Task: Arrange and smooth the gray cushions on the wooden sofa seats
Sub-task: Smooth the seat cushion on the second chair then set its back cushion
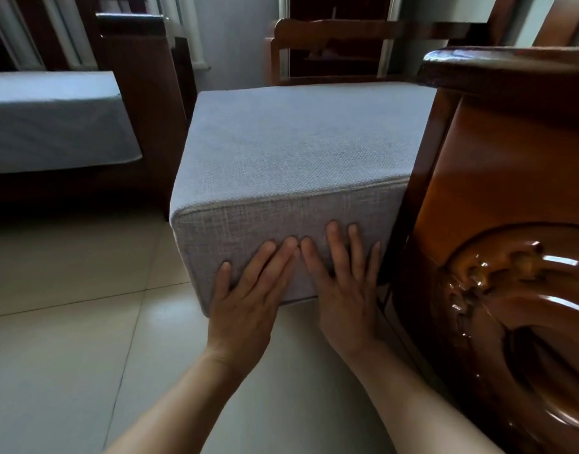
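Note:
A thick gray woven cushion lies on the seat of a wooden sofa, its front face toward me. My left hand lies flat on that front face with straight fingers, low and left of the middle. My right hand presses flat beside it, fingers straight and spread, close to the carved wooden armrest. The two index fingertips nearly touch. The cushion's right side sits tight against the armrest, and its front left corner juts out over the floor.
Another wooden sofa with a gray cushion stands at the left. A wooden chair back rises behind the seat. Pale glossy floor tiles spread below and to the left.

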A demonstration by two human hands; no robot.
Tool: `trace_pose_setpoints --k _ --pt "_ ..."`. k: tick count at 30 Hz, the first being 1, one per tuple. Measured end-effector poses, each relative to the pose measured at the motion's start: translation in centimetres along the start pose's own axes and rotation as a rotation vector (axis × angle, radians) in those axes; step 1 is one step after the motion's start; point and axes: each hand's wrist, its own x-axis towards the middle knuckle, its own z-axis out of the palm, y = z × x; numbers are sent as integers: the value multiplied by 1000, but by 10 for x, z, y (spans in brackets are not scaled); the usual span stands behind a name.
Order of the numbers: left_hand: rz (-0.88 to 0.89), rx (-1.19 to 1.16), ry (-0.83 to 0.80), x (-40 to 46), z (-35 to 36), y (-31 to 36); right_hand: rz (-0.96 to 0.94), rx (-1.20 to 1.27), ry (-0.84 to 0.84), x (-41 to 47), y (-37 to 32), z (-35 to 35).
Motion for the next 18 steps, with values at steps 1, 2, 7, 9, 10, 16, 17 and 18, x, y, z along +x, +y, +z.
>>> trace_pose_setpoints --k 1,2,7,9,10,16,17,18 --pt "-10 2 8 1 1 0 3 7 17 1 1 1" --pt "-21 1 11 2 1 1 4 15 26 2 3 1" --pt "-73 -11 -1 11 -5 -4 -4 64 32 11 1 -2" --pt "-87 -12 -5 18 -10 -8 8 95 30 19 -2 -6" --pt "-89 -8 -6 22 -12 -10 14 112 22 23 -2 -9" --pt "-158 -11 67 51 -26 -23 54 198 -7 58 -9 -30" --pt "-183 -10 91 60 -30 -29 53 210 -4 70 -11 -36" --pt "-204 -12 102 68 -35 -34 56 225 -5 81 -13 -41"
